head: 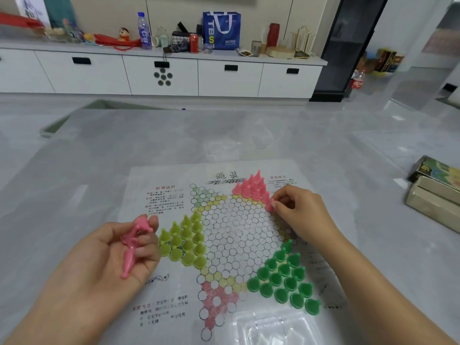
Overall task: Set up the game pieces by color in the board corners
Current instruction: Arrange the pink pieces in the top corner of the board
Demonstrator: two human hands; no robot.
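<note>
Clear plastic tray (pixel 271 327): bottom centre of the frame, lying on the lower edge of the board sheet.
Board sheet (pixel 174 175): white paper printed with a star of circles and red and black text, flat in the lower middle of the frame.
Left hand (pixel 117 252): lower left, palm up, fingers curled round a bunch of spare pink pieces (pixel 132 245) lying across the palm.
Right hand (pixel 298 212): right of centre, thumb and fingertips pinched on one pink piece (pixel 270 206) at the lower right edge of the pink group.
Pink group (pixel 252 186): upright cones filling the upper right star point.
Yellow-green group (pixel 185 239): fills the left point, just beside the left hand's fingers.
Dark green group (pixel 286 277): fills the lower right point.
Table (pixel 99 150): pale grey, marbled and glossy, with the sheet on it.
Boxes (pixel 435 190): stacked at the right edge of the frame.
Cabinet (pixel 224 78): long, white and low, with dark handles, across the upper frame; its top is cluttered.
Blue bag (pixel 221 29): on the cabinet top, upper centre.
Water bottle (pixel 143 31): left of the bag.
Red can (pixel 194 43): between bottle and bag.
Floor (pixel 373 113): grey tiles.
</note>
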